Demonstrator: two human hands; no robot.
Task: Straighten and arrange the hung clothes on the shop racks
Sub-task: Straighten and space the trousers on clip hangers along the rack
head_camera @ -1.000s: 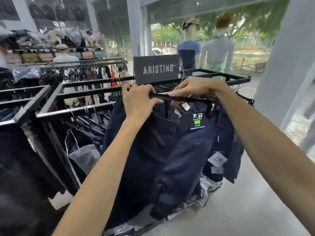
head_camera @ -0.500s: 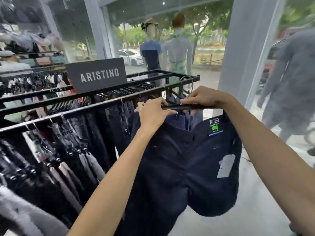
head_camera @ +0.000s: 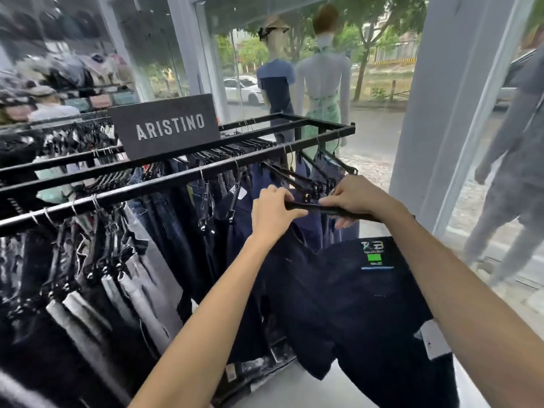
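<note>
A pair of dark navy shorts (head_camera: 347,298) hangs from a black hanger (head_camera: 316,208) that I hold off the rail, in front of the rack's right end. My left hand (head_camera: 272,213) grips the hanger's left end. My right hand (head_camera: 351,198) grips its right part, fingers curled under the bar. A label with a green patch (head_camera: 376,256) sits on the waistband and a white price tag (head_camera: 431,340) dangles lower right. The black metal rack (head_camera: 182,176) carries several dark trousers and jeans (head_camera: 164,240) on hangers.
A dark sign reading ARISTINO (head_camera: 169,126) stands on the rack. Two mannequins (head_camera: 300,81) face the glass shopfront behind it. A grey pillar (head_camera: 450,98) rises at right, and a person in grey (head_camera: 512,160) walks outside the glass. More racks (head_camera: 44,136) fill the left.
My view has swung to the right end of the rack. Both hands kept their grip and carried the shorts on their hanger rightward and lower, away from the rail.
</note>
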